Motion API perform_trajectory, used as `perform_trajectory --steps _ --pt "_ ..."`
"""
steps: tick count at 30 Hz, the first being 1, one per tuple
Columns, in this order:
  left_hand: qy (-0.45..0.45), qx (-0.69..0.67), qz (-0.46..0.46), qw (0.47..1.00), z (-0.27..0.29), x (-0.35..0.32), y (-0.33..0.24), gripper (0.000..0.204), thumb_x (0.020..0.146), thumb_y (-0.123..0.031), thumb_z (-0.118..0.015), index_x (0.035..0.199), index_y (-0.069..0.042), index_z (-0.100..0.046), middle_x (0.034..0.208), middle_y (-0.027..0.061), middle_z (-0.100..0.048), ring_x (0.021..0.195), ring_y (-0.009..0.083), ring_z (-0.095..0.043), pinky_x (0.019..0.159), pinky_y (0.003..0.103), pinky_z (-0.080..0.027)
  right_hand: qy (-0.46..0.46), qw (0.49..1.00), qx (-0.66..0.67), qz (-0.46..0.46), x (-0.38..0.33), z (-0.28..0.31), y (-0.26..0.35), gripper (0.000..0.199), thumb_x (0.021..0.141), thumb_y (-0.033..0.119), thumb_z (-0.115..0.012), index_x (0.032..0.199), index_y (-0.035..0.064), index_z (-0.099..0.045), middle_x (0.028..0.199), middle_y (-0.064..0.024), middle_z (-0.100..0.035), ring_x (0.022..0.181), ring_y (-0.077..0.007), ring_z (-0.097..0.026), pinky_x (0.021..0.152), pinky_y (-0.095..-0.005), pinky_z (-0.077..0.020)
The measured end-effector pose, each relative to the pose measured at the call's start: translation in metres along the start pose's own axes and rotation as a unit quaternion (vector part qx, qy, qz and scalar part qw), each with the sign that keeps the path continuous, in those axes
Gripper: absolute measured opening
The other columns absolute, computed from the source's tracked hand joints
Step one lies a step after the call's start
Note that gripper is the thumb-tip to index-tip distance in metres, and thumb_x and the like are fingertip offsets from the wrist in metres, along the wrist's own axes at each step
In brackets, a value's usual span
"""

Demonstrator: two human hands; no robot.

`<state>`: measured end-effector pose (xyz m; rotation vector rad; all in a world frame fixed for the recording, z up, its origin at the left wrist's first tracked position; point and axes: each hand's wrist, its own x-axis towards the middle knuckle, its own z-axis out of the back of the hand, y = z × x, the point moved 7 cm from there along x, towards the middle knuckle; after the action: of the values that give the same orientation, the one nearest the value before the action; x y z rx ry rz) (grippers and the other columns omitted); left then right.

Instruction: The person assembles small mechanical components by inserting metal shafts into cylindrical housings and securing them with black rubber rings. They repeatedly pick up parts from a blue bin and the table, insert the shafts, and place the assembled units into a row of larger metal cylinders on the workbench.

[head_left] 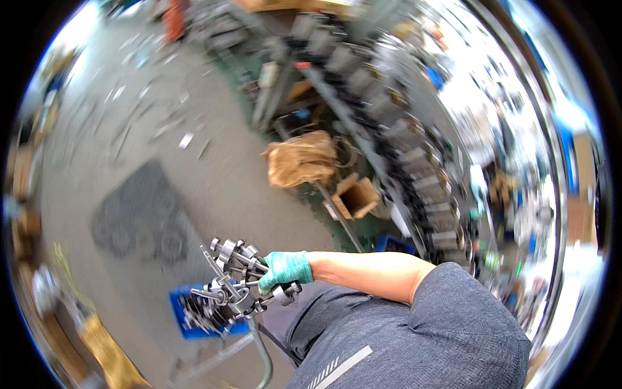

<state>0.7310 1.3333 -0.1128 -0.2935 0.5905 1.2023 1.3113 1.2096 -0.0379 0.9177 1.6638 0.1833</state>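
My right hand, in a teal glove, is closed round a bundle of grey metal shafts with round collars and discs on them. The shafts fan out from the fingers at several angles. Below and beside them is a blue crate with more slim metal pieces in it. The bundle partly covers the crate, so I cannot tell whether the two touch. My left hand does not show.
A grey tubular frame stands beside the crate. A dark mat lies on the floor. Rows of metal parts line a long rack on the right, with an open carton and a brown sack beside it. A yellow sack lies lower left.
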Motion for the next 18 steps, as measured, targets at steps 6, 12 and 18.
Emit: perform_trajectory --steps 6,12,18 --pt "0.160 -0.151 0.008 0.975 -0.051 0.137 -0.002 0.051 0.105 -0.046 -0.059 0.128 -0.002 -0.071 0.123 0.0230 -0.074 0.115 0.0398 -0.069 0.098 0.047 -0.054 -0.109 0.938 0.284 0.164 -0.175 0.101 -0.030 0.009 0.087 0.013 -0.076 0.088 0.0054 -0.071 0.066 -0.0027 -0.065 0.042 -0.0103 -0.055 0.039 -0.0275 -0.0453" --pt "0.048 -0.278 -0.322 0.904 0.059 0.159 -0.278 0.028 0.103 -0.031 -0.061 0.108 -0.004 -0.067 0.096 0.0143 -0.074 0.079 0.0279 -0.069 0.066 0.044 -0.052 -0.280 0.777 0.406 0.393 -0.355 0.226 -0.075 0.028 0.088 0.010 -0.079 0.115 0.0001 -0.075 0.099 -0.0142 -0.080 0.079 -0.0172 -0.079 0.064 -0.0282 -0.0648" --pt "0.185 -0.346 -0.282 0.875 0.050 0.161 -0.443 0.029 0.107 -0.031 -0.060 0.127 -0.010 -0.063 0.102 0.0097 -0.077 0.077 0.0213 -0.072 0.062 0.037 -0.054 -0.467 0.694 0.335 0.433 -0.524 0.390 -0.175 0.029 0.086 0.007 -0.082 0.113 -0.0018 -0.073 0.103 -0.0128 -0.078 0.081 -0.0203 -0.078 0.069 -0.0331 -0.0661"
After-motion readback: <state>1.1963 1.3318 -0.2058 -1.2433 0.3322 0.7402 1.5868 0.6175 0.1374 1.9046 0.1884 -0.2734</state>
